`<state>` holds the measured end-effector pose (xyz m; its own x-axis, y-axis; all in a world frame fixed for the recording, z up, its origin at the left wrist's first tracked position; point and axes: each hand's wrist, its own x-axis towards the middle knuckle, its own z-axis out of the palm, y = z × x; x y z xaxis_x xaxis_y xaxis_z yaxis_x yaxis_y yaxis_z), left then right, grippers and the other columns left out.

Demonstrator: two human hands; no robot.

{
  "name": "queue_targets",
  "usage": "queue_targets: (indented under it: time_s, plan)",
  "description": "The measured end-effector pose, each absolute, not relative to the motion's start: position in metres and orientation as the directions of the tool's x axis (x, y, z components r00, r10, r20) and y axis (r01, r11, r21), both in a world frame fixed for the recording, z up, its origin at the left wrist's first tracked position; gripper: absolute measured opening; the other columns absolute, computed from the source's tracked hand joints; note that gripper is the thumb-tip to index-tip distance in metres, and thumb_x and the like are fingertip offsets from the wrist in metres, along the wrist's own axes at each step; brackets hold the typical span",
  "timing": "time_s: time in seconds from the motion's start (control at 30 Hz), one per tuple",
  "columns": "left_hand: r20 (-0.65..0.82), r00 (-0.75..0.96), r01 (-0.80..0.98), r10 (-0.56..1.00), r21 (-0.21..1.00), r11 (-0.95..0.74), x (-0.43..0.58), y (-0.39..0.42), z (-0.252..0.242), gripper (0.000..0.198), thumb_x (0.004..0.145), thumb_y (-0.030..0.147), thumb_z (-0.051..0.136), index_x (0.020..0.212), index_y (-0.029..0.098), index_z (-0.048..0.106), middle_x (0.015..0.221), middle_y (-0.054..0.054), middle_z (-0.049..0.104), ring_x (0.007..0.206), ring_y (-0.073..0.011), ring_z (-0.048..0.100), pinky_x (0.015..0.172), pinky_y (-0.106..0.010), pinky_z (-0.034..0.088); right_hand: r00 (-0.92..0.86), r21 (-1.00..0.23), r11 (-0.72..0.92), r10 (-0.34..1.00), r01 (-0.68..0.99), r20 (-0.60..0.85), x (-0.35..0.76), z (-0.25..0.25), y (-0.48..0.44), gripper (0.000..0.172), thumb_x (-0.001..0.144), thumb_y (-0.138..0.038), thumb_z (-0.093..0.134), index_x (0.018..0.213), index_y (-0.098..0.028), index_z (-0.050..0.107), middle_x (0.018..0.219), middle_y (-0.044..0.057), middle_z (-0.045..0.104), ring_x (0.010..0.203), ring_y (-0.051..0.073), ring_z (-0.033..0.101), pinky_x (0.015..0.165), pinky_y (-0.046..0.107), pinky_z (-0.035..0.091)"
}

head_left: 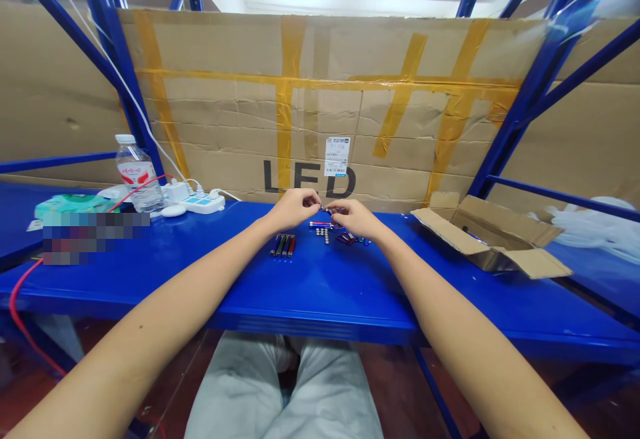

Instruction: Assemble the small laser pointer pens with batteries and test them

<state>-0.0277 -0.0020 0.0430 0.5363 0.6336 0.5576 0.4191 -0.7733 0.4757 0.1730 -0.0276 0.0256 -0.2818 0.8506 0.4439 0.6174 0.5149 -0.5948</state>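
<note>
My left hand [300, 205] is closed in a pinch over the back of the blue table, its fingertips on something too small to make out. Close beside it, my right hand [351, 215] pinches a small dark piece [327, 211]; its kind is unclear. Beneath the hands lies a shiny red tube [320, 225], with several small silver discs like button cells [323, 233] just in front. Several coloured metal clips [346, 238] lie under my right hand, partly hidden by it. Left of these, several slim tubes [283, 245] in dark, green and red stand in a row.
An opened cardboard box [450, 232] sits on the right of the blue table [320, 292]. On the left are a water bottle [140, 175], a power strip [205, 202] with cables and a green packet [70, 205]. A large cardboard sheet [225, 139] closes off the back.
</note>
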Motion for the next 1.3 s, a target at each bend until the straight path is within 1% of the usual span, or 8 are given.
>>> queue_targets:
  time_s: [0.1,0.27,0.4,0.5,0.83,1.0,1.17,1.3]
  plan:
    - [0.554,0.495,0.359,0.669,0.571,-0.738,-0.023,0.001,0.036,0.011,0.075,0.019,0.059,0.081,0.014,0.067,0.075,-0.003,0.068,0.069,-0.0124,0.06,0.064,-0.023,0.045,-0.314,-0.585,0.513,0.855,0.628,0.412,0.169,0.027,-0.03,0.033,0.077,-0.009,0.05,0.1,-0.017,0.072,0.091,0.004,0.069,0.068,0.013,0.058,0.067,0.026,0.046]
    - [0.479,0.465,0.275,0.744,0.721,-0.636,-0.017,0.001,0.027,0.007,0.074,0.017,0.06,0.078,0.013,0.064,0.068,-0.002,0.066,0.06,-0.0101,0.059,0.055,-0.02,0.043,-0.3,-0.497,0.549,0.816,0.672,0.494,0.166,0.026,-0.03,0.024,0.079,-0.01,0.052,0.092,-0.016,0.07,0.094,0.006,0.068,0.089,0.018,0.059,0.082,0.031,0.043]
    - [0.412,0.461,0.2,0.786,0.815,-0.544,-0.015,-0.001,0.027,0.006,0.076,0.015,0.058,0.076,0.011,0.062,0.064,-0.002,0.067,0.049,-0.0069,0.054,0.048,-0.018,0.04,-0.262,-0.507,0.579,0.783,0.638,0.564,0.165,0.021,-0.029,0.016,0.076,-0.017,0.058,0.092,-0.016,0.06,0.093,0.006,0.064,0.084,0.018,0.057,0.076,0.03,0.043]
    - [0.379,0.453,0.181,0.807,0.847,-0.5,-0.012,-0.003,0.026,0.009,0.077,0.013,0.054,0.07,0.011,0.06,0.061,-0.003,0.066,0.045,-0.0063,0.053,0.046,-0.018,0.04,-0.257,-0.403,0.621,0.706,0.672,0.66,0.164,0.018,-0.03,0.014,0.071,-0.014,0.058,0.083,-0.018,0.053,0.084,0.003,0.058,0.079,0.017,0.053,0.072,0.029,0.041]
    - [0.349,0.498,0.128,0.794,0.876,-0.466,-0.014,-0.001,0.024,0.011,0.078,0.015,0.055,0.068,0.012,0.061,0.057,-0.001,0.063,0.048,-0.0078,0.057,0.047,-0.018,0.042,-0.318,-0.345,0.647,0.684,0.681,0.656,0.165,0.02,-0.035,0.006,0.081,-0.018,0.057,0.074,-0.018,0.057,0.075,0.003,0.06,0.073,0.016,0.054,0.069,0.027,0.04]
    - [0.379,0.527,0.145,0.761,0.842,-0.519,-0.015,-0.007,0.03,0.009,0.074,0.011,0.055,0.067,0.012,0.059,0.054,0.001,0.062,0.046,-0.0068,0.054,0.047,-0.017,0.039,-0.404,-0.263,0.632,0.708,0.729,0.58,0.164,0.019,-0.034,0.026,0.093,-0.019,0.044,0.071,-0.017,0.059,0.075,0.006,0.062,0.074,0.017,0.055,0.071,0.028,0.038]
    - [0.393,0.52,0.155,0.759,0.83,-0.536,-0.015,-0.007,0.028,0.011,0.075,0.014,0.053,0.066,0.013,0.058,0.05,0.002,0.059,0.045,-0.0075,0.053,0.048,-0.018,0.039,-0.346,-0.29,0.648,0.67,0.705,0.657,0.16,0.017,-0.035,0.007,0.085,-0.023,0.056,0.088,-0.018,0.055,0.088,0.006,0.057,0.082,0.019,0.053,0.074,0.029,0.041]
    - [0.383,0.536,0.179,0.753,0.82,-0.544,-0.016,-0.003,0.026,0.008,0.074,0.016,0.052,0.069,0.013,0.058,0.053,0.001,0.06,0.046,-0.0077,0.052,0.048,-0.019,0.038,-0.35,-0.263,0.661,0.643,0.703,0.682,0.159,0.017,-0.038,0.019,0.076,-0.021,0.062,0.089,-0.02,0.048,0.091,0.005,0.052,0.081,0.018,0.05,0.071,0.029,0.04]
